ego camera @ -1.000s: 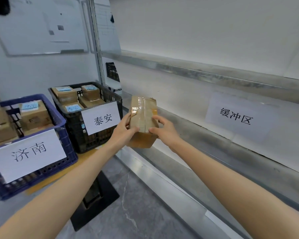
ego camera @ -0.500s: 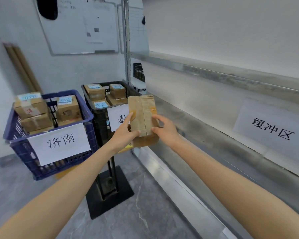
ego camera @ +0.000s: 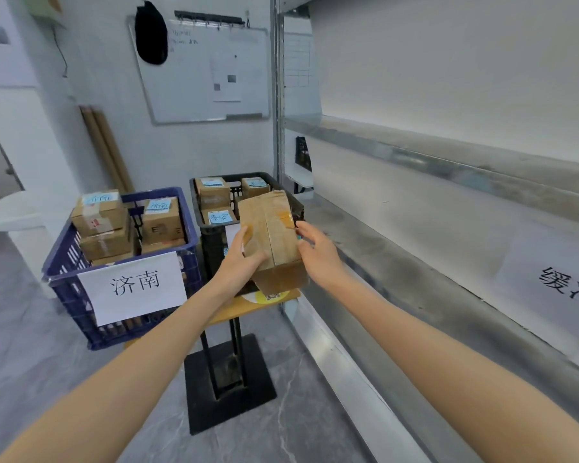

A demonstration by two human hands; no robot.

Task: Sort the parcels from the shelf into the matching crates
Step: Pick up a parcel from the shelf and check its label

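A whiteboard (ego camera: 208, 71) hung on the wall at 12 o'clock, and a bare metal shelf (ego camera: 415, 272) ran along the 3 o'clock side. Both hands were clamped on one cardboard parcel (ego camera: 271, 235), the left hand (ego camera: 239, 262) at its 9 o'clock side and the right hand (ego camera: 318, 252) at its 3 o'clock side, holding it tilted before the black crate (ego camera: 214, 235). That crate held labelled boxes (ego camera: 213, 192), and at 9 o'clock the blue crate (ego camera: 64, 285) held more boxes (ego camera: 99, 212).

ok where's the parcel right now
The parcel is mid-frame, held between the left hand and right hand, in front of the black crate.
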